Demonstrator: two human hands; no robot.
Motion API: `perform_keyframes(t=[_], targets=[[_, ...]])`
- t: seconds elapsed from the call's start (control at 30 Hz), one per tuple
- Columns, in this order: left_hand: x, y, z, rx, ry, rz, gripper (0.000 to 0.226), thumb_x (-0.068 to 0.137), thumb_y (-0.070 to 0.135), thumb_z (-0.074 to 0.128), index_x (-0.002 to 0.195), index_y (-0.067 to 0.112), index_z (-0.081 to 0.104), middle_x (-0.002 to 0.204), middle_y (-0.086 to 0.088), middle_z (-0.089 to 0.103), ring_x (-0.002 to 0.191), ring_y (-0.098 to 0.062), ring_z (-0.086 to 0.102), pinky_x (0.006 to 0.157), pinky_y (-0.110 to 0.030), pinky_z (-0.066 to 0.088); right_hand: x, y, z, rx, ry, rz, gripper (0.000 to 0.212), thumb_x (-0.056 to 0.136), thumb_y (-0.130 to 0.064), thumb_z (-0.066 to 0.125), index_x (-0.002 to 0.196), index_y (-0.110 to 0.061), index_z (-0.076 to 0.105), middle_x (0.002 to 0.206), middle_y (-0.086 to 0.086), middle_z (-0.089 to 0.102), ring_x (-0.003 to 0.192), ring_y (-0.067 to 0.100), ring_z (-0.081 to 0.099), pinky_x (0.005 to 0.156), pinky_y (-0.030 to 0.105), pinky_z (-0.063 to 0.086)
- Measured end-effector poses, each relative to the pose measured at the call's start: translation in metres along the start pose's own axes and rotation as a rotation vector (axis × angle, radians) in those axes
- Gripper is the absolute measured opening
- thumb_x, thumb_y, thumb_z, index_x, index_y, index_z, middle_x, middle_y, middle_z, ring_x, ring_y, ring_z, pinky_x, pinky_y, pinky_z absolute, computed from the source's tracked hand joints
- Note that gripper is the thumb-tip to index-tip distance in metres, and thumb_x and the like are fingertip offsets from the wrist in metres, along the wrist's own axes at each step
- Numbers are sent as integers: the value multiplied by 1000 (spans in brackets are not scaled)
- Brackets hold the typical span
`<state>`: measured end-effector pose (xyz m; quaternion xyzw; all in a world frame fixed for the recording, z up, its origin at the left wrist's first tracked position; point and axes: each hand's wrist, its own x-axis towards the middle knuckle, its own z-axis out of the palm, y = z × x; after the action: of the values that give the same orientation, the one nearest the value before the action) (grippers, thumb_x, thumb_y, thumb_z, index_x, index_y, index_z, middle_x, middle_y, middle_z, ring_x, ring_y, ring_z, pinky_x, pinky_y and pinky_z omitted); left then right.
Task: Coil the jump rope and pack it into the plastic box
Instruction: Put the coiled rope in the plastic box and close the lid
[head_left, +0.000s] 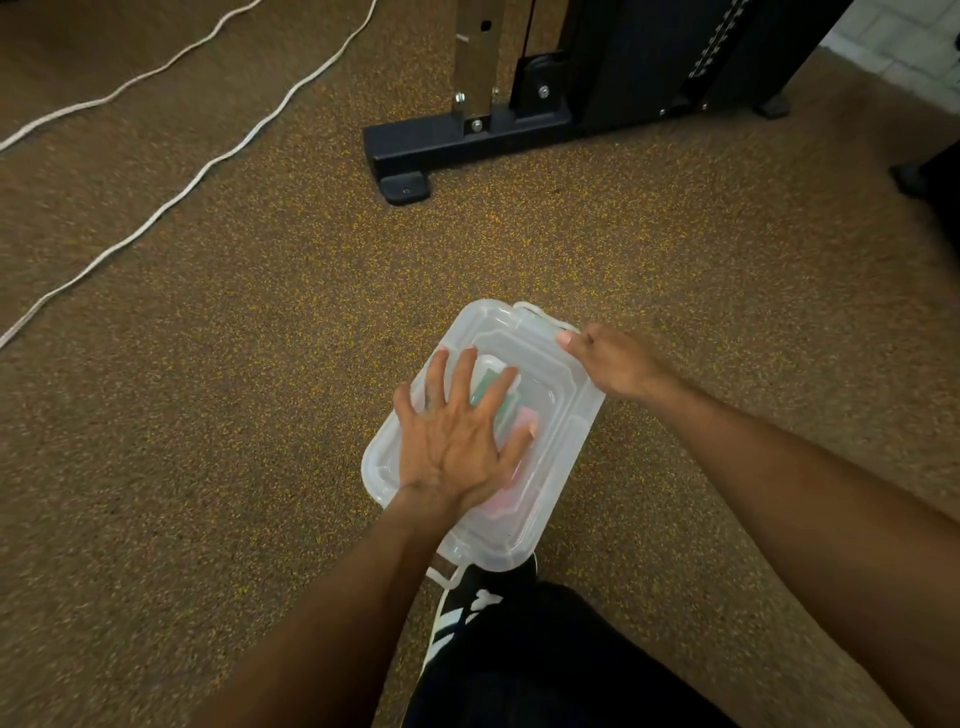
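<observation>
A clear plastic box (558, 467) lies on the speckled brown floor, its lid on top. My left hand (460, 431) rests flat on the lid with fingers spread. My right hand (610, 364) grips the box's far right corner near a white latch handle (530, 307). Through the lid, green and pink shapes (511, 410) show dimly inside; I cannot tell what they are. A white rope (171, 200) lies stretched out on the floor at the far left, apart from the box.
A black gym machine base (467, 145) with a metal upright stands beyond the box. A second white rope strand (104, 96) runs at the top left. My black shoe with white stripes (462, 618) touches the box's near end.
</observation>
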<state>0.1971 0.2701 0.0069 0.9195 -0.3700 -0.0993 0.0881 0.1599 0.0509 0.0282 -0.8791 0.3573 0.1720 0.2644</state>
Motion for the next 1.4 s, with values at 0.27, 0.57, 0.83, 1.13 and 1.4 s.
perform_keyframes(t=[0.27,0.57,0.83,1.13,1.4], targets=[[25,-5,3,-55,43,-172,54,100,49,32,150,39,16,157,-18,26,129,-41,41,97,-56,40,-1,3,4,234,-37,16,52,96,-61,41,107,-13,56,111,16,66,103,32,63,88,48,53],[35,-11,-5,-244,28,-264,66,91,46,55,147,38,20,146,-16,42,128,-37,47,97,-54,45,-2,19,-3,906,-240,242,15,96,-21,59,108,-14,64,116,10,68,102,23,65,93,42,55],[40,-10,-8,-316,9,-302,66,89,43,61,140,41,20,137,-18,51,124,-38,49,97,-57,45,0,29,-1,885,-151,219,29,88,-16,68,114,-5,64,114,13,70,102,24,69,91,43,57],[45,13,0,26,103,151,59,99,36,38,152,44,14,164,-15,13,150,-38,16,115,-65,15,-5,34,1,995,-214,240,35,88,-16,71,121,-11,63,114,9,70,103,22,68,86,39,58],[46,22,23,88,-28,277,72,92,72,4,155,39,-6,166,-7,-8,153,-32,-7,116,-64,-3,4,7,-2,1000,-219,299,55,92,-63,49,103,-14,72,107,9,71,101,25,66,88,41,53]])
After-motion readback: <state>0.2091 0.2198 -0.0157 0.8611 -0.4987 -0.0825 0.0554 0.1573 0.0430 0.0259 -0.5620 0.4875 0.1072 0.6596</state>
